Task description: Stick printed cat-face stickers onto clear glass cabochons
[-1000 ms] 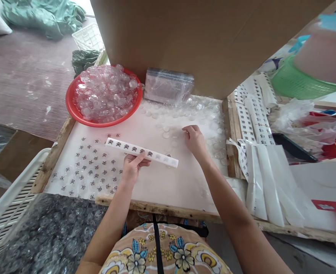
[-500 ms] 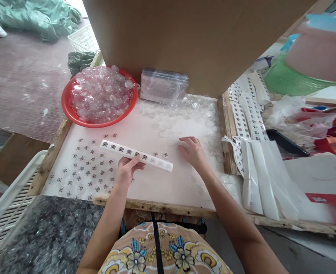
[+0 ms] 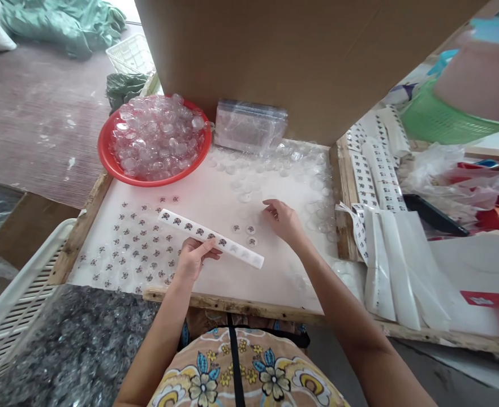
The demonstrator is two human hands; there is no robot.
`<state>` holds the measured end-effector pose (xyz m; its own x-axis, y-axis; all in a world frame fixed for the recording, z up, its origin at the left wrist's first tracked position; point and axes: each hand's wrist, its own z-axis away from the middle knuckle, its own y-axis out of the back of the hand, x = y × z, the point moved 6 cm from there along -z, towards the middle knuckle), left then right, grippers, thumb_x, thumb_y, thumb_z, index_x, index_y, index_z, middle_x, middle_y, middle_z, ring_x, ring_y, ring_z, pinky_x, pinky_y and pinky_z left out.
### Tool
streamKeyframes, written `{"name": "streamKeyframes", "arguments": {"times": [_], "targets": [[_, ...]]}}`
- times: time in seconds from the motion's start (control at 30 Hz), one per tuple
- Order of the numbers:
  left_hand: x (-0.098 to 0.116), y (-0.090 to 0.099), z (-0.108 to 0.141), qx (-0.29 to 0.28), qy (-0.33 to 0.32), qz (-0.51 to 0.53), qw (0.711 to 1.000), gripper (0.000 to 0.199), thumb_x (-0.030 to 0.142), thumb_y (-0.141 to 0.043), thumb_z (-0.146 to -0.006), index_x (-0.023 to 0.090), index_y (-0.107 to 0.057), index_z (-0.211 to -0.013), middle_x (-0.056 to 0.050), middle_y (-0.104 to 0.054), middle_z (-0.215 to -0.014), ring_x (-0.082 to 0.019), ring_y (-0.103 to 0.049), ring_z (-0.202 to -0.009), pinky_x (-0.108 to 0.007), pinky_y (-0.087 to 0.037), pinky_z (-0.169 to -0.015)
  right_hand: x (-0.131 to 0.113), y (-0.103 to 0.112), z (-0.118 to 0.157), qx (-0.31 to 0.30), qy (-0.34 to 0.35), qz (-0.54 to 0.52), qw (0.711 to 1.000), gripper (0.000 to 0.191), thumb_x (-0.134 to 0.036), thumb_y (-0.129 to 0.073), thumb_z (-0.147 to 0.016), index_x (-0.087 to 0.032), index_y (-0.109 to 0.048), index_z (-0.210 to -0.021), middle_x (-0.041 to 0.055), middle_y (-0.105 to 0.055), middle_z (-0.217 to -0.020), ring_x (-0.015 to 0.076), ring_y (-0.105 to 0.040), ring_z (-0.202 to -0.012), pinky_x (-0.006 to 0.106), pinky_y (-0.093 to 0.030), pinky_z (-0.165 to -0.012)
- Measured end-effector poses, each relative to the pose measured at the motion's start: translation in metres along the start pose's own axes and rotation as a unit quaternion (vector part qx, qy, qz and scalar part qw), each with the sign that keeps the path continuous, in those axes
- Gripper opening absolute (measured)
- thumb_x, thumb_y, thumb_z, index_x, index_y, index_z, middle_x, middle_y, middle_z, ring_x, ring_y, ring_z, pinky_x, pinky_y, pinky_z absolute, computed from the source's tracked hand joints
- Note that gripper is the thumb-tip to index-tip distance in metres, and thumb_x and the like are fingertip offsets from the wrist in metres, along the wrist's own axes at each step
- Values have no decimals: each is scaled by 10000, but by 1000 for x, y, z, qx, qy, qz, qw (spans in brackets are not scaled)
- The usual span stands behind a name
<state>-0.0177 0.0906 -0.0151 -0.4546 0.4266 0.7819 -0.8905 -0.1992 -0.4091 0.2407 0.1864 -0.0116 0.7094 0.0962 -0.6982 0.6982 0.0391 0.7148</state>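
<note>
My left hand [image 3: 196,257] is closed around a white strip of stickers [image 3: 188,226], thumb on top. Small dark animal-face prints run along its left part; its right end is bare white. My right hand [image 3: 282,221] is low over the white board, fingers bent and drawn together; whatever is between the fingertips is too small to make out. Just left of it lie a few clear discs with printed faces [image 3: 250,229]. Loose clear discs [image 3: 283,168] are scattered beyond and to the right. Many printed discs [image 3: 136,254] cover the board's left side.
A red basin [image 3: 154,182] heaped with clear discs stands back left, beside a stack of clear plastic bags [image 3: 249,125]. Cardboard [image 3: 296,62] rises behind. A wooden rail [image 3: 343,198] divides off more sticker strips [image 3: 383,169] and a dark phone-like object [image 3: 436,213].
The strip in my left hand has shifted slightly toward me, uncovering another printed disc. The fingers of my right hand have drawn closer together. The whole view has shifted a little.
</note>
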Motion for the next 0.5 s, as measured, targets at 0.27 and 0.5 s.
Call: {"name": "streamKeyframes", "arguments": {"times": [0.27, 0.5], "targets": [[1, -3, 0, -4, -3, -10, 1000, 351, 355, -848, -602, 90, -760, -815, -86, -728, -659, -183, -678, -559, -241, -566, -494, 31, 24, 21, 56, -12, 61, 996, 273, -315, -591, -808, -206, -658, -1048, 107, -613, -996, 226, -602, -804, 387, -501, -738], [-2, 0, 2, -4, 4, -5, 1000, 350, 340, -851, -599, 102, -764, -840, -80, -736, -668, -182, -681, -557, -241, -567, -497, 1, -3, 26, -2, 45, 29, 999, 216, -298, -600, -833, -222, -658, -1027, 87, -585, -1001, 217, -593, -837, 388, -509, -783]]}}
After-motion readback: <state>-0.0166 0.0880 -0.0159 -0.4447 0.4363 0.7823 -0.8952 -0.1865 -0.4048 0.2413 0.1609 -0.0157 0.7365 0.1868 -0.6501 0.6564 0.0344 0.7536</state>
